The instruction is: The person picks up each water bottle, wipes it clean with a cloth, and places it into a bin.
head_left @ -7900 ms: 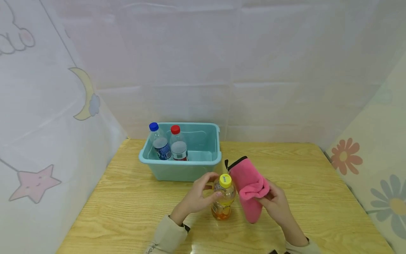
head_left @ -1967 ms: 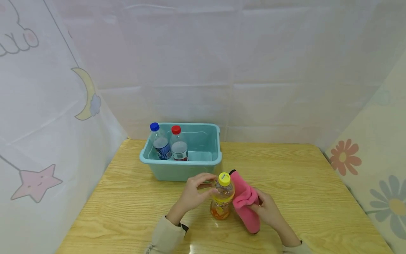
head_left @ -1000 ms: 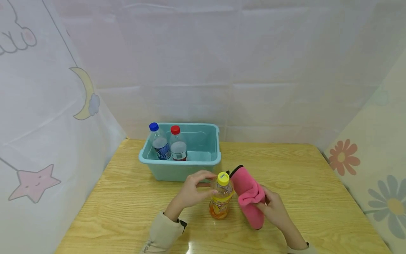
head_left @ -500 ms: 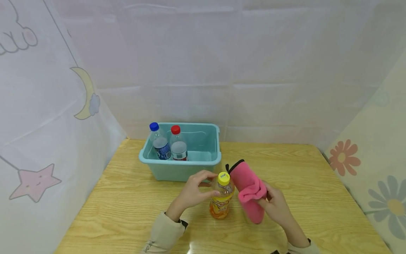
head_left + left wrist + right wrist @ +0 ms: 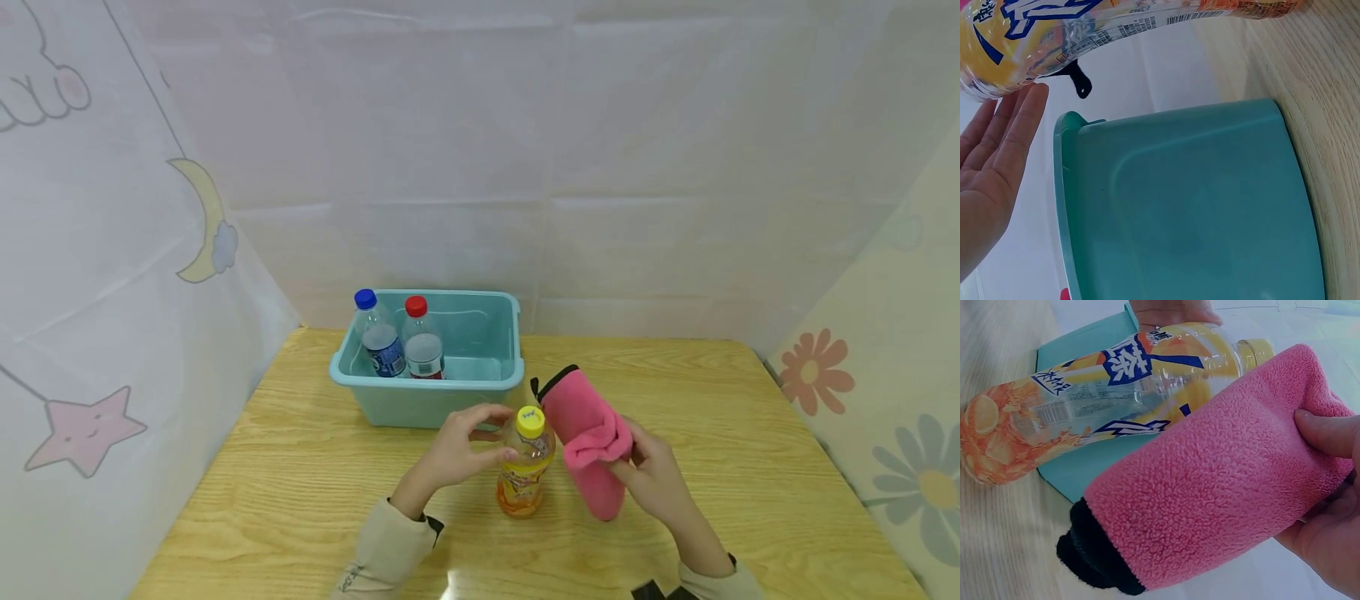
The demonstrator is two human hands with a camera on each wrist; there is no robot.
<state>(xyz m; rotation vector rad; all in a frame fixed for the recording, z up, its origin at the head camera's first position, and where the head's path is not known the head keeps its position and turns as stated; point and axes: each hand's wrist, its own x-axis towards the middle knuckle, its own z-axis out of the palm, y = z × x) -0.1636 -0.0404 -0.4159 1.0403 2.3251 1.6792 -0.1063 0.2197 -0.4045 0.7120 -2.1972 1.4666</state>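
A clear plastic drink bottle (image 5: 522,479) with a yellow cap and an orange-and-yellow label stands upright on the table. My left hand (image 5: 459,450) holds its upper part from the left, thumb in front and fingers behind. In the left wrist view, the fingers (image 5: 1025,119) lie against the bottle's shoulder. On the other side, my right hand (image 5: 651,471) pinches a folded pink towel (image 5: 588,433) with black trim and a small black loop. The towel is close beside the bottle and overlaps it in the right wrist view (image 5: 1222,469).
Behind the bottle stands a teal plastic bin (image 5: 427,404). Inside its left part are a blue-capped bottle (image 5: 382,342) and a red-capped bottle (image 5: 423,346). The wood-grain table (image 5: 675,392) ends at a pale backdrop (image 5: 600,167), with printed sheets on both sides.
Over the last two seconds the towel and right hand have shifted away from me along the bottle. Compared with the earliest frame, the bottle is turned and more label shows. The left hand stays at the bottle.
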